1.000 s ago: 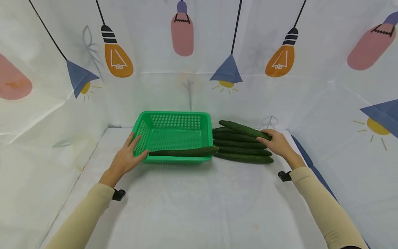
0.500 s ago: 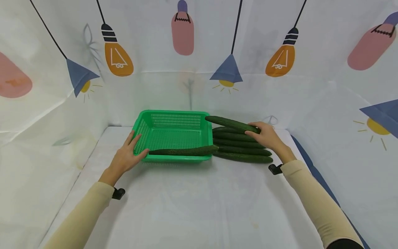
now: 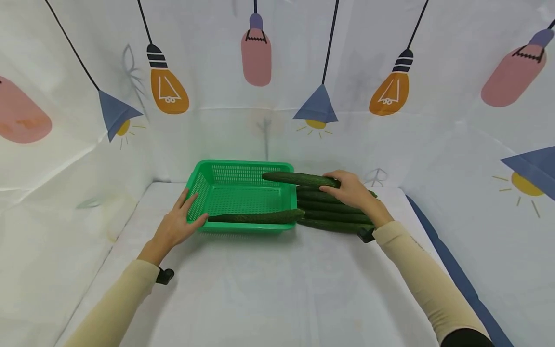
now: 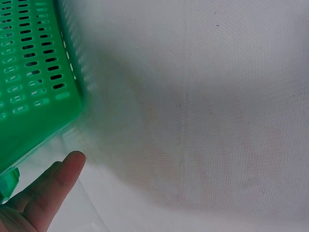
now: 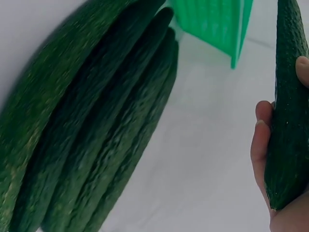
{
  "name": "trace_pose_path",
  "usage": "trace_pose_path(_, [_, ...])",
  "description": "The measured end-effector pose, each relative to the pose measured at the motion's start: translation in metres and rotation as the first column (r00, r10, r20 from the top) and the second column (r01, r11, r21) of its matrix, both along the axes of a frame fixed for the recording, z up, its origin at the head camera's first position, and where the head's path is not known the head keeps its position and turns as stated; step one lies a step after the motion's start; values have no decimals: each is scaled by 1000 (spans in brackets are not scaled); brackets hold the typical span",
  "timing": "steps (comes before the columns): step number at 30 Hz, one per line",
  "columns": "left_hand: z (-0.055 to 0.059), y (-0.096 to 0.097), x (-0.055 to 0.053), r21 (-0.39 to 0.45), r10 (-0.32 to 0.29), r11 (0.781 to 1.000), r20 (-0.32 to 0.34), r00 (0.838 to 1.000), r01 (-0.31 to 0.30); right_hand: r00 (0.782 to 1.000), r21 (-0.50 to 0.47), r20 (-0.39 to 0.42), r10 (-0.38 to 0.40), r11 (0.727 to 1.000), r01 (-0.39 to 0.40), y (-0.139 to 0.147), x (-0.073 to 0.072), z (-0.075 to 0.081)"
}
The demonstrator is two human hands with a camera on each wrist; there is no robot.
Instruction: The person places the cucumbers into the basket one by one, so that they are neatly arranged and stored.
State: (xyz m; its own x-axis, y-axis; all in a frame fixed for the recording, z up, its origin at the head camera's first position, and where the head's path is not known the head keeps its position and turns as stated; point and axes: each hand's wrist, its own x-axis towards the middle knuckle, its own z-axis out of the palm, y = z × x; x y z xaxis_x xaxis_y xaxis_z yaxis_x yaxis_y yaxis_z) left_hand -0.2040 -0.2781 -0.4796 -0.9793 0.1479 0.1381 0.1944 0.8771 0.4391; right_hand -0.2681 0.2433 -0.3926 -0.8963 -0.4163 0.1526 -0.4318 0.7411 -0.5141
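Observation:
A green plastic basket (image 3: pixel 247 228) with slotted walls stands at the back of the table. One cucumber (image 3: pixel 256 218) lies along its near side, inside the front rim. My left hand (image 3: pixel 178 222) rests with spread, straight fingers at the basket's left front corner; the left wrist view catches its fingers (image 4: pixel 55 188) beside the basket wall. My right hand (image 3: pixel 347 190) grips another cucumber (image 3: pixel 295 179) by its right end, and the far end reaches over the basket's right rim. In the right wrist view, fingers and thumb wrap that cucumber (image 5: pixel 289 130).
Right of the basket, several cucumbers (image 3: pixel 334 217) lie side by side in a row on the white-covered table (image 3: pixel 277 289). Behind rises a white cloth wall (image 3: pixel 217 135) printed with lamps. Blue fabric (image 3: pixel 451 260) shows along the table's right edge.
My right hand has carried its cucumber leftward from above the row until its far end hangs over the basket. The left hand and the basket hold their place.

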Motion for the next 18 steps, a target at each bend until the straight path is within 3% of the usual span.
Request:
trace_pose_path(5, [2, 0, -1, -10, -1, 1000, 6, 1000, 1, 999, 31, 8, 45, 998, -46, -18, -1, 7])
trace_pose_path(18, [1, 1, -2, -18, 5, 1000, 30, 1000, -4, 987, 144, 59, 152, 977, -159, -75, 12, 30])
